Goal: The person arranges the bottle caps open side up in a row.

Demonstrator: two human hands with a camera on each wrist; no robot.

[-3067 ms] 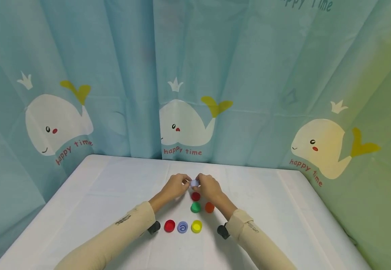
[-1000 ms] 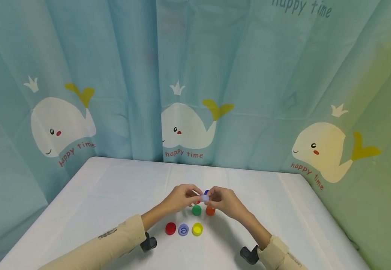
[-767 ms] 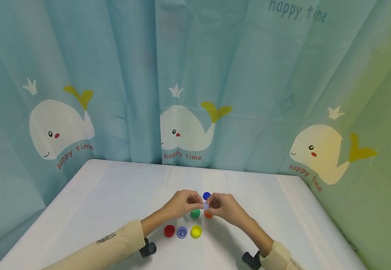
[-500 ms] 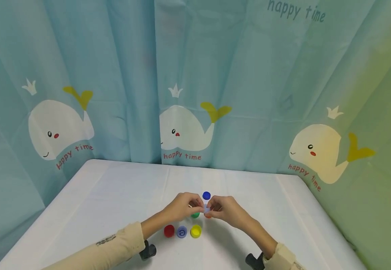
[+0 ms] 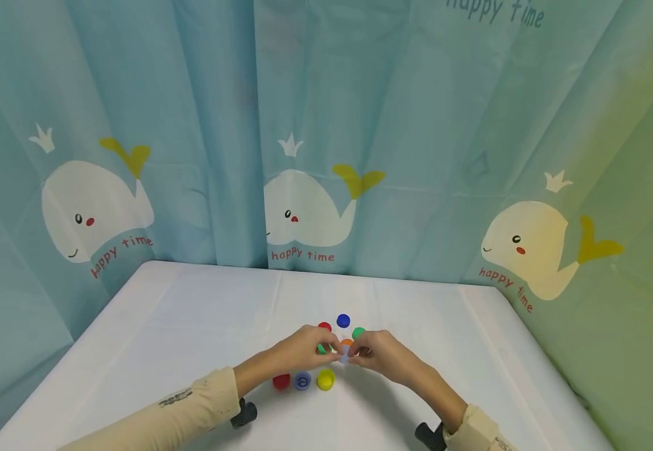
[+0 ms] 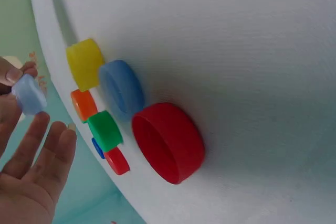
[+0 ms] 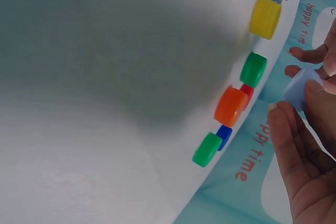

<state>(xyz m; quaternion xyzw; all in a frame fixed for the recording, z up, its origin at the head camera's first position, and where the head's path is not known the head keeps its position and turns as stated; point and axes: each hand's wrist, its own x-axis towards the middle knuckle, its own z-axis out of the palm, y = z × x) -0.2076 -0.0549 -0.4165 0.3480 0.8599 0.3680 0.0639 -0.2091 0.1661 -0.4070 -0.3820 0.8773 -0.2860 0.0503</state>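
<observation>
Along the left side of the white table [image 5: 179,326], a wide span of cloth is running from the slanting left edge to the left sleeve [image 5: 185,401], which is reaching in from the front with a black wrist device [image 5: 244,413] hanging under its cuff. Just beyond that device, a near row is lying left to right: a red cap [image 5: 282,381], a lavender cap [image 5: 302,380] and a yellow cap [image 5: 325,379], with narrow strips of table separating them. Above and behind this row, the left hand [image 5: 303,348] is pinching the left rim of a pale blue cap [image 5: 345,355] between thumb and fingers, partly covering a green cap [image 5: 323,348] behind. Farther back, a second red cap [image 5: 324,326] is showing over the hand. The pale blue cap is staying raised off the table, the right hand [image 5: 384,352] pinching its other rim. Past it an orange cap [image 5: 347,342] is peeking out, while a dark blue cap [image 5: 344,321] is sitting farthest back, well short of the far edge by the curtain [image 5: 416,125]. Behind the right hand's fingers, another green cap [image 5: 359,333] is resting. Rightward, broad cloth is stretching toward the right edge.
</observation>
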